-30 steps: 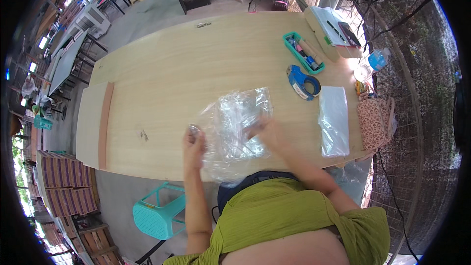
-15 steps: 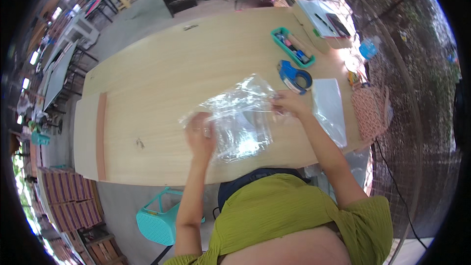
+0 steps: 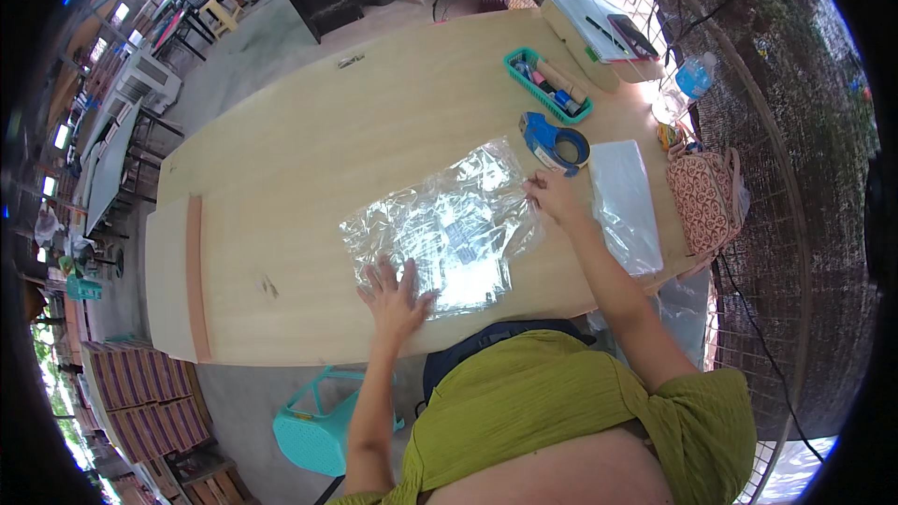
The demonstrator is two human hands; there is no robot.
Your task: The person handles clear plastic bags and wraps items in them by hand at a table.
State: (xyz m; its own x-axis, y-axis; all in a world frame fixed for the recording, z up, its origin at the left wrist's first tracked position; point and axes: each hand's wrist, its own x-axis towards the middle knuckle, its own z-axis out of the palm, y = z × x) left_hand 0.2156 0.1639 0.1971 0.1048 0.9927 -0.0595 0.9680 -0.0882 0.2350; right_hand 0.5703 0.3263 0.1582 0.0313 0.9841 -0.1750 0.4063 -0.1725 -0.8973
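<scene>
clear plastic film, one: lay on bench between hands; bunched shortly before, it had since spread flatter, exposing more surface to work. left hand: grip was spread, over lower-left edge. right hand: grip pinched right edge.

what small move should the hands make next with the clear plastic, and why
Perhaps smooth the clear plastic toward its lower left: it looks wrinkled, the left hand lies spread there, and the right hand is at its right edge.
</scene>
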